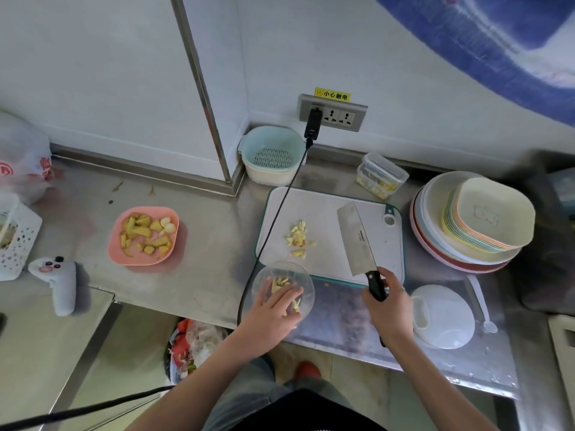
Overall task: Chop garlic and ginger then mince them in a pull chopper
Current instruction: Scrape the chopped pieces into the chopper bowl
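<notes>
A small heap of chopped garlic and ginger lies on the white cutting board. My right hand grips the black handle of a cleaver, whose blade lies flat on the board. My left hand reaches with straight fingers into the clear chopper bowl at the board's near left corner; chopped pieces lie inside. The white chopper lid rests on the counter to the right. A pink bowl to the left holds ginger slices and garlic cloves.
A black cable runs from the wall socket across the board's left side. A blue-white colander and a clear lidded box stand behind the board. Stacked plates and bowls sit at right, a white spoon beside them.
</notes>
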### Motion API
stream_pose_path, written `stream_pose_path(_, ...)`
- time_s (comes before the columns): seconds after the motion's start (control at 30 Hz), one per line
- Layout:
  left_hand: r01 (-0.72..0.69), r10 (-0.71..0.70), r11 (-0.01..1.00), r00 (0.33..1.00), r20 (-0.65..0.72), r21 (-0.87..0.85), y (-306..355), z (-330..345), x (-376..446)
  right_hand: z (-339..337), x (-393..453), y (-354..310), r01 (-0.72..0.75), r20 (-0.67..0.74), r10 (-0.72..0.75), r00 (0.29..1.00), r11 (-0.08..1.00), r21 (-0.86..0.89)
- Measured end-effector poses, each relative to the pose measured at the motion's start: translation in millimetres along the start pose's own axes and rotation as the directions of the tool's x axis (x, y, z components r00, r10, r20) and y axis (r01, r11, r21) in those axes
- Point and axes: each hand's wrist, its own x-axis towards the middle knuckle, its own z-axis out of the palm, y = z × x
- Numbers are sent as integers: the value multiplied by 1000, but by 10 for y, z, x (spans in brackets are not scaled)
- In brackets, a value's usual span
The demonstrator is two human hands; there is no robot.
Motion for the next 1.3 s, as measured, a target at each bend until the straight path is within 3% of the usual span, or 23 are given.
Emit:
stream_pose_path(0.13, -138, 139, 990, 990, 36, -43, 106, 58, 214, -9, 17, 86, -8, -3, 8, 1000, 1000, -12)
stream_pose_path(0.3, -106, 124, 940, 992, 35, -325, 91, -92, 476, -41, 213, 29, 76, 19, -75, 997, 995, -72)
stream_pose_path(0.4, 154, -205, 850, 978, -47, -504, -76, -292, 586, -37, 411, -95, 132, 68, -125, 990, 986, -105)
stream_pose_path(0.47, 340, -482, 729, 871, -93, -594, -285, -372, 651, 1, 515, -166, 132, 103, -120, 987, 985, -114)
stream_pose_path(0.5, 396, -544, 697, 835, -81, -598, -396, -393, 696, 32, 555, -184, 120, 121, -107, 987, 988, -102)
stream_pose_path(0.67, 497, -499, 673, 852, 159, -548, -802, -325, 972, 215, 694, -166, 42, 158, -45, 986, 999, 19)
stream_pose_path(0.87, 492, -376, 737, 868, 324, -462, -827, -95, 1105, 255, 818, -138, 95, 209, -46, 977, 968, -233)
stream_pose_path(1.03, 480, -358, 803, 862, 358, -354, -738, 108, 1177, 279, 770, -86, 69, 227, 12, 974, 937, -343)
stream_pose_path(1.3, 382, -329, 916, 889, 318, -120, -790, 265, 1274, 476, 637, -59, 235, 303, -95, 948, 851, -469)
